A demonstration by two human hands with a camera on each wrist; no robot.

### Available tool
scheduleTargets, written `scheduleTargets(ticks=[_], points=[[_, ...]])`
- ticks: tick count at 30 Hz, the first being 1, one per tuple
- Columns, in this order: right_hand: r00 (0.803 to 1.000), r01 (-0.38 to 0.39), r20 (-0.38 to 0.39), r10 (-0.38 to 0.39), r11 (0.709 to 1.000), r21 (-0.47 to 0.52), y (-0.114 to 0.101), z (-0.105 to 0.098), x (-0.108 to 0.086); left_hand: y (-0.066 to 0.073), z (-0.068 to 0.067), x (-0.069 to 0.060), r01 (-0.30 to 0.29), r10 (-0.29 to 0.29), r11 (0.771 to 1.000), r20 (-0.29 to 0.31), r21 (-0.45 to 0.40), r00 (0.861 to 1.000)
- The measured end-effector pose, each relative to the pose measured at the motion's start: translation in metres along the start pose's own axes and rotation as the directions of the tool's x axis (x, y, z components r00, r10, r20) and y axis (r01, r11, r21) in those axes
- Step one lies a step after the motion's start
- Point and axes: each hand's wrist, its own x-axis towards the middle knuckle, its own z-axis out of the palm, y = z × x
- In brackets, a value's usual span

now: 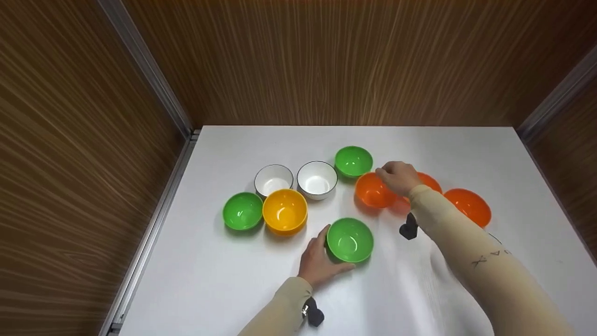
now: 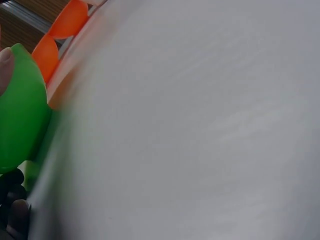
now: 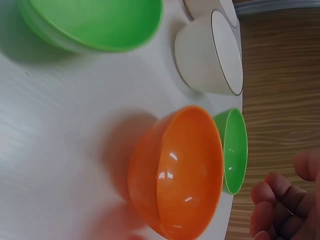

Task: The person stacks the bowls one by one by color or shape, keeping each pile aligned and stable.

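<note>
My left hand [image 1: 322, 261] grips a green bowl [image 1: 350, 240] from its left side, the thumb along the near edge and the fingers at the far left. That bowl's outer wall [image 2: 20, 115] fills the left edge of the left wrist view. Over the orange bowls, my right hand [image 1: 400, 178] hangs with loosely curled fingers and holds nothing; the right wrist view shows a gap between thumb and fingers. Nearest to it are the left orange bowl [image 1: 374, 191] and a second orange bowl [image 1: 430, 181], partly hidden by the hand.
A third orange bowl [image 1: 468, 206] lies right. Behind stand a green bowl [image 1: 353, 161] and two white bowls, one left [image 1: 274, 179], one right [image 1: 317, 178]. A yellow bowl [image 1: 285, 211] touches another green bowl [image 1: 242, 211]. My right forearm partly covers a dark-rimmed white shape. Wood-grain walls enclose the table.
</note>
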Motion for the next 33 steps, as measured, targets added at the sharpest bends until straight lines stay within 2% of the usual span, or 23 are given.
scheduleTargets(ticks=[7,11,20,25,28,33], points=[[0.991,-0.129,0.033,0.131,0.990,-0.048,0.007,-0.007,0.014,0.000,0.004,-0.005,-0.037,0.037,0.999,0.002,-0.008,0.999],[0.981,-0.195,0.003,0.195,0.980,-0.044,0.010,-0.003,0.021,-0.002,0.005,-0.007,-0.039,0.039,0.999,0.003,-0.014,0.999],[0.947,-0.305,-0.088,0.310,0.950,0.070,0.007,0.017,0.032,-0.003,-0.001,-0.009,0.002,-0.002,0.999,0.013,-0.049,1.000],[0.937,-0.317,-0.126,0.326,0.945,0.087,0.003,0.026,0.037,-0.006,-0.003,-0.009,0.006,-0.006,0.998,0.014,-0.056,1.000],[0.935,-0.328,-0.121,0.334,0.942,0.071,0.003,0.031,0.039,-0.007,-0.004,-0.010,0.004,-0.003,0.998,0.012,-0.058,1.000],[0.937,-0.324,-0.145,0.317,0.946,-0.024,0.004,0.039,0.044,-0.006,0.000,-0.012,0.018,-0.017,0.997,0.009,-0.079,1.000]])
